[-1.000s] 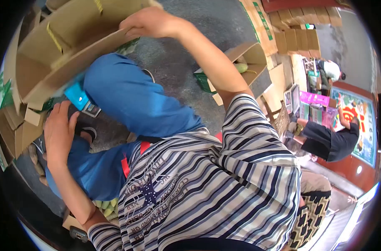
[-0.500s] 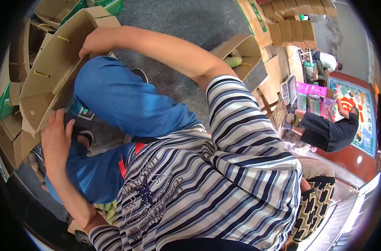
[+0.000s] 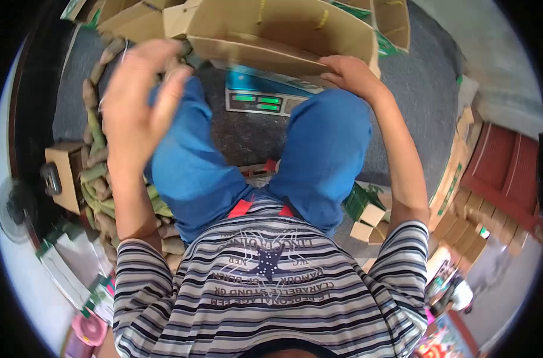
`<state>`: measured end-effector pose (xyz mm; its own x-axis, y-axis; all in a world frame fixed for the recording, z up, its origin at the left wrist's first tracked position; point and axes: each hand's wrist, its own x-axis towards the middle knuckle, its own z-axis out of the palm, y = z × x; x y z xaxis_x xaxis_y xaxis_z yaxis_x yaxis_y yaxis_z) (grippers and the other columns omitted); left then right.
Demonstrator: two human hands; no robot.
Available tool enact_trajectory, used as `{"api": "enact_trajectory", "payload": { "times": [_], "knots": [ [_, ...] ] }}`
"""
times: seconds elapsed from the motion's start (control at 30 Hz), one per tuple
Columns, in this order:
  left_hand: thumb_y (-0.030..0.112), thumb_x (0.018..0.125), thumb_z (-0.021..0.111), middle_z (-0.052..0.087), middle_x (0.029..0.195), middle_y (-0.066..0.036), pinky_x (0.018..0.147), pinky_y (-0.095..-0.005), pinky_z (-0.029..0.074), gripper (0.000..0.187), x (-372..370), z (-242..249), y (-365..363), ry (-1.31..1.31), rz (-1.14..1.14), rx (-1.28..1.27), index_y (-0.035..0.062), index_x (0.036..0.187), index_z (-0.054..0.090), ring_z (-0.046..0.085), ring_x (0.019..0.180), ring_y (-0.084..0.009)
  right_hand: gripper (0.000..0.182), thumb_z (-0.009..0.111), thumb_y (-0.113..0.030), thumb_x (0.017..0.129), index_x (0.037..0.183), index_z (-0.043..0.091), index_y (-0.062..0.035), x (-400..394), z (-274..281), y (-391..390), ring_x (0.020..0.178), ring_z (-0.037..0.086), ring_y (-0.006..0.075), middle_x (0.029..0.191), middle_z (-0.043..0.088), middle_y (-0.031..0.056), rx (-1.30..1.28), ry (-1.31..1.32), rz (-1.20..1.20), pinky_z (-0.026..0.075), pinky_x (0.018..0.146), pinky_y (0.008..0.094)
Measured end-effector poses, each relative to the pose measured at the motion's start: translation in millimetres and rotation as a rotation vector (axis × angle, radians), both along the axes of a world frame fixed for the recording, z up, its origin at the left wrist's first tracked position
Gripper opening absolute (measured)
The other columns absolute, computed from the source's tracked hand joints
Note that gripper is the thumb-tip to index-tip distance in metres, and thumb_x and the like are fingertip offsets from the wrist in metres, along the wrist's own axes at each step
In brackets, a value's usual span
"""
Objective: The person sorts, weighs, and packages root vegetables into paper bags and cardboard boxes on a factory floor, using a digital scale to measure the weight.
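A cardboard box [image 3: 271, 52] without a lid, with yellow cord loops in its far wall, stands in front of my knees. My right hand [image 3: 353, 76] holds the near rim at its right end, fingers hooked over the edge. My left hand [image 3: 137, 104] is raised above my left knee, blurred, with thumb and fingers apart and nothing visible in it. It is off the box, to its left. Under the box's near side is a digital scale [image 3: 255, 102] with lit green displays; the box hides most of its platform.
Long green and brown vegetables [image 3: 94, 134] lie piled along my left side. A small carton [image 3: 65, 173] stands beyond them. More cardboard boxes [image 3: 392, 24] are at the far side. A green-and-brown carton [image 3: 367, 209] sits by my right hip. A fan [image 3: 18, 206] is at far left.
My view has swung round to face the box and scale squarely. The left hand has lifted away from beside the box and is moving. The right hand stays on the box rim.
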<state>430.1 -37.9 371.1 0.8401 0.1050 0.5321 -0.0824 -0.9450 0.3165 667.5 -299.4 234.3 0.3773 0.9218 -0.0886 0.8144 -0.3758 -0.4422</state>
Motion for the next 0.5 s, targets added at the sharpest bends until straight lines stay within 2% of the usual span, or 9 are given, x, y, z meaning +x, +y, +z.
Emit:
{"api": "enact_trajectory", "payload": {
  "times": [0.03,0.1,0.17,0.23,0.33,0.37,0.43,0.5],
  "knots": [
    [0.01,0.078,0.065,0.062,0.094,-0.011,0.079,-0.0333,0.046,0.022,-10,-9,18,-0.144,0.104,-0.018,0.0027,0.099,0.061,0.06,0.086,-0.0263,0.025,0.059,-0.015,0.08,0.104,0.058,-0.0056,-1,0,4,0.091,0.057,0.0357,0.096,0.062,0.0151,0.036,-0.012,0.0,0.045,0.079,0.0421],
    [0.008,0.08,0.062,0.062,0.091,-0.009,0.078,-0.0324,0.046,0.018,-21,-43,50,-0.194,0.347,-0.236,0.0025,0.097,0.062,0.06,0.083,-0.0238,0.026,0.06,-0.014,0.081,0.105,0.059,-0.0043,4,1,8,0.094,0.056,0.0359,0.099,0.061,0.0163,0.002,0.049,0.009,0.045,0.081,0.0417],
    [0.011,0.081,0.061,0.062,0.092,-0.011,0.076,-0.0337,0.047,0.018,-44,-77,75,-0.032,0.512,-0.246,0.0035,0.098,0.062,0.06,0.082,-0.0257,0.025,0.06,-0.012,0.081,0.105,0.06,-0.0034,2,6,16,0.095,0.056,0.036,0.101,0.061,0.0167,-0.018,0.099,0.033,0.045,0.082,0.0409],
    [0.015,0.082,0.059,0.062,0.095,-0.015,0.075,-0.0366,0.048,0.021,-76,-132,99,0.158,0.558,-0.18,0.0056,0.101,0.06,0.061,0.083,-0.0284,0.024,0.059,-0.011,0.082,0.104,0.06,-0.0028,-2,15,22,0.095,0.056,0.0359,0.102,0.061,0.0165,-0.023,0.139,0.072,0.045,0.082,0.0396],
    [0.021,0.08,0.06,0.06,0.097,-0.017,0.076,-0.0421,0.048,0.03,-132,-212,103,0.494,0.614,-0.237,0.0078,0.107,0.056,0.059,0.091,-0.032,0.024,0.06,-0.01,0.082,0.104,0.059,-0.0005,4,8,12,0.091,0.058,0.0332,0.1,0.061,0.018,-0.002,0.07,0.055,0.045,0.079,0.037],
    [0.022,0.08,0.06,0.059,0.101,-0.018,0.076,-0.0436,0.048,0.032,-154,-240,100,0.61,0.608,-0.288,0.0082,0.109,0.055,0.059,0.094,-0.0336,0.025,0.06,-0.009,0.082,0.105,0.058,0.0008,5,8,8,0.087,0.06,0.0313,0.097,0.061,0.0189,0.033,0.046,0.061,0.046,0.076,0.0355],
    [0.022,0.08,0.059,0.055,0.108,-0.019,0.079,-0.0443,0.048,0.035,-181,-281,83,0.999,0.645,-0.262,0.0088,0.111,0.054,0.058,0.095,-0.0363,0.026,0.061,-0.01,0.082,0.105,0.058,0.0013,2,19,9,0.084,0.06,0.0285,0.097,0.062,0.0185,-0.065,0.11,-0.004,0.046,0.074,0.0344],
    [0.025,0.078,0.061,0.052,0.114,-0.02,0.083,-0.0449,0.047,0.04,-203,-302,62,1.124,0.667,-0.349,0.0088,0.114,0.052,0.056,0.098,-0.038,0.024,0.061,-0.011,0.081,0.103,0.059,0.0001,-1,22,14,0.09,0.06,0.0317,0.1,0.061,0.0176,-0.153,0.166,-0.029,0.045,0.079,0.0365]
  ]
}}
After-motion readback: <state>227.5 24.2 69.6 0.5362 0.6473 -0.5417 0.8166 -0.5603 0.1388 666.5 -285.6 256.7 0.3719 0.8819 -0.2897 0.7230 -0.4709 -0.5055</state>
